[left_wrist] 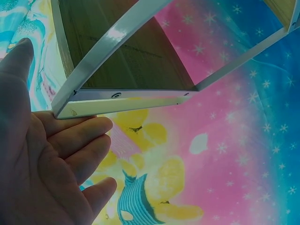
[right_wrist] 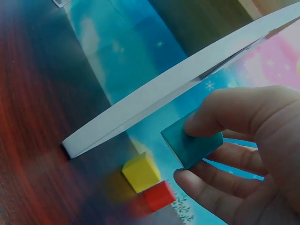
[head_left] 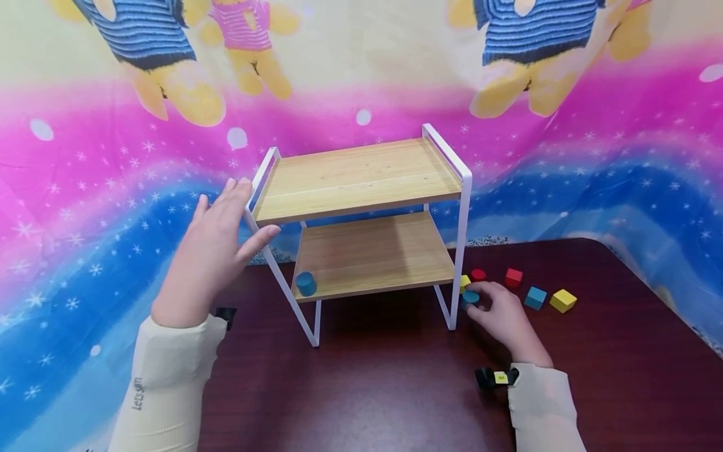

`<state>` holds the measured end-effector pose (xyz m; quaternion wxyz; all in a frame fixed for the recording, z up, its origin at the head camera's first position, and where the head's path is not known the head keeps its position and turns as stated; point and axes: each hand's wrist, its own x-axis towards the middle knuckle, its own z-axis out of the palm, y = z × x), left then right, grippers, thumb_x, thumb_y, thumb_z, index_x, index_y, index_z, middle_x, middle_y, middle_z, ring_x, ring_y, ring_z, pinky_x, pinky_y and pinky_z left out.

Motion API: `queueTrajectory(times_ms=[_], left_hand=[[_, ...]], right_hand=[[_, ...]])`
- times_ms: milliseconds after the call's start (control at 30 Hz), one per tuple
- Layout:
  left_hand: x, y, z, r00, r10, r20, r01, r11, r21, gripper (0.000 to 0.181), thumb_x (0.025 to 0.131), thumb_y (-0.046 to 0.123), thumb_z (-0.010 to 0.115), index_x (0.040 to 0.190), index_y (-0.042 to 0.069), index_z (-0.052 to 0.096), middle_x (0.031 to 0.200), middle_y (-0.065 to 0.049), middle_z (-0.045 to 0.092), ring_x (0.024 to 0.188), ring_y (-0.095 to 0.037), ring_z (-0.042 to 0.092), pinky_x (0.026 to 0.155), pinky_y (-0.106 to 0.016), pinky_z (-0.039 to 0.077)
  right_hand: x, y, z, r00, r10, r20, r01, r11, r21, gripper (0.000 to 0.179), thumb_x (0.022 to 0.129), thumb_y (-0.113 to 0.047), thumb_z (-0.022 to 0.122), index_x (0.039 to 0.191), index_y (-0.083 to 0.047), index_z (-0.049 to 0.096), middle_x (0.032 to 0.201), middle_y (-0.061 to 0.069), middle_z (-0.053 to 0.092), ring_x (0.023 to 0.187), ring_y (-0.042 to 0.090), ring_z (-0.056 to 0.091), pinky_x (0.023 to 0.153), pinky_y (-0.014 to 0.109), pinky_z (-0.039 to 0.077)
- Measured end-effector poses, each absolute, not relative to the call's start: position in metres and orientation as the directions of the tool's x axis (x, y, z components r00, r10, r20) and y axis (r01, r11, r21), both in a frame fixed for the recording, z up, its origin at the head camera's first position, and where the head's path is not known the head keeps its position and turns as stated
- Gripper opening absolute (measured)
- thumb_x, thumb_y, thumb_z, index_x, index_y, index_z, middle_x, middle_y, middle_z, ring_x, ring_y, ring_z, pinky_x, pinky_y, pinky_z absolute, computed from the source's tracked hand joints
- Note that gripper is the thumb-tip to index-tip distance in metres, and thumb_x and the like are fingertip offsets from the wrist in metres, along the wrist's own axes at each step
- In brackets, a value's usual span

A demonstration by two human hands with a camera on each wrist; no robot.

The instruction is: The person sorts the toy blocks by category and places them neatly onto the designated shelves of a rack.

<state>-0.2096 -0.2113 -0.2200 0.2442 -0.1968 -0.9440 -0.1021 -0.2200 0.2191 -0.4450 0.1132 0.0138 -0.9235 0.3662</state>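
A two-tier shelf rack (head_left: 361, 179) with wooden boards and a white metal frame stands on the table. My left hand (head_left: 210, 251) rests against the frame's upper left corner, fingers straight and thumb spread. In the left wrist view, the fingers (left_wrist: 77, 136) lie along the white frame. A blue cylinder block (right_wrist: 190, 143) is pinched between the thumb and fingers of my right hand (head_left: 503, 314), beside the rack's right front leg. Another blue cylinder block (head_left: 306, 284) sits on the lower board at its front left corner.
Right of the rack on the dark table (head_left: 384, 389) lie a red cube (head_left: 514, 277), a blue cube (head_left: 535, 298) and a yellow cube (head_left: 563, 301). A red round block (head_left: 477, 275) and a yellow block (head_left: 465, 280) are behind my right hand. A printed cloth (head_left: 350, 75) hangs behind.
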Motion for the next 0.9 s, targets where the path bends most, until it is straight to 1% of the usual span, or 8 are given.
queueTrajectory(times_ms=[167,333,467,700,900], left_hand=[[-0.209,-0.213,-0.220,-0.815,0.311,0.488,0.406,0.908,0.100,0.081,0.090,0.055,0.051,0.149,0.008,0.023,0.151,-0.016,0.027,0.143,-0.026,0.013,0.114,-0.049,0.000],[-0.210,-0.213,-0.220,-0.815,0.309,0.491,0.405,0.909,0.101,0.081,0.090,0.055,0.051,0.149,0.008,0.023,0.151,-0.016,0.027,0.143,-0.026,0.013,0.114,-0.048,-0.001],[-0.211,-0.213,-0.221,-0.808,0.313,0.498,0.412,0.906,0.099,0.081,0.089,0.056,0.052,0.150,0.009,0.023,0.151,-0.015,0.027,0.142,-0.025,0.014,0.114,-0.048,0.000],[-0.211,-0.210,-0.222,-0.798,0.323,0.509,0.430,0.897,0.105,0.082,0.088,0.055,0.053,0.148,0.007,0.025,0.150,-0.017,0.030,0.142,-0.027,0.016,0.114,-0.049,0.001],[-0.210,-0.209,-0.221,-0.798,0.313,0.515,0.418,0.903,0.100,0.082,0.089,0.055,0.053,0.148,0.006,0.026,0.149,-0.019,0.031,0.141,-0.028,0.017,0.114,-0.049,0.001]], right_hand=[[-0.217,0.217,-0.437,-0.963,0.048,0.266,-0.146,0.734,-0.663,0.042,0.080,-0.009,0.071,0.120,-0.005,0.060,0.107,0.014,0.056,0.082,0.025,0.055,0.075,0.042,0.053],[-0.212,0.215,-0.429,-0.955,0.050,0.292,-0.161,0.739,-0.654,0.044,0.081,-0.009,0.071,0.122,-0.004,0.058,0.109,0.015,0.057,0.086,0.028,0.057,0.078,0.047,0.053],[-0.208,0.214,-0.424,-0.949,0.049,0.312,-0.175,0.742,-0.648,0.043,0.082,-0.010,0.070,0.123,-0.003,0.058,0.110,0.016,0.057,0.089,0.029,0.059,0.079,0.049,0.053],[-0.199,0.212,-0.414,-0.931,0.055,0.361,-0.194,0.762,-0.617,0.042,0.081,-0.011,0.071,0.120,-0.002,0.059,0.106,0.015,0.058,0.083,0.026,0.057,0.074,0.047,0.054],[-0.195,0.209,-0.405,-0.910,0.052,0.410,-0.226,0.769,-0.598,0.040,0.080,-0.010,0.072,0.117,-0.002,0.061,0.101,0.014,0.058,0.080,0.025,0.058,0.071,0.044,0.054]])
